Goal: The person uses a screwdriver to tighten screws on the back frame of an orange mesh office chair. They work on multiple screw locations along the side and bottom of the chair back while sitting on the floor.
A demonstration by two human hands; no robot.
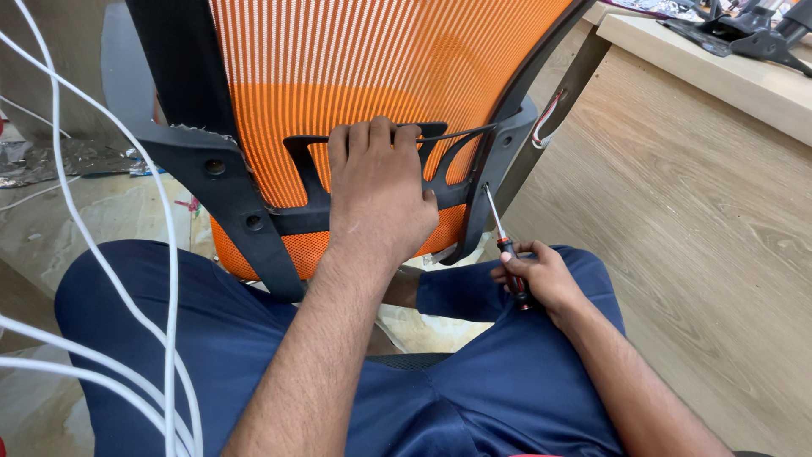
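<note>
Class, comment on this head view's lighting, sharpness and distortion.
Head view: soft, even light, no harsh shadows or glare; left hand on the orange mesh chair back and right hand holding the screwdriver look sharp; white cables bow near the left edge.

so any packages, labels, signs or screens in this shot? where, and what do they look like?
Crumpled shiny wrapping: on the floor at far left, behind the white cables; silvery, creased.
Printed sheet or packet: on the pale tabletop at the top right edge; colourful, mostly cut off by the frame.
No signs, labels or screens show.
</note>
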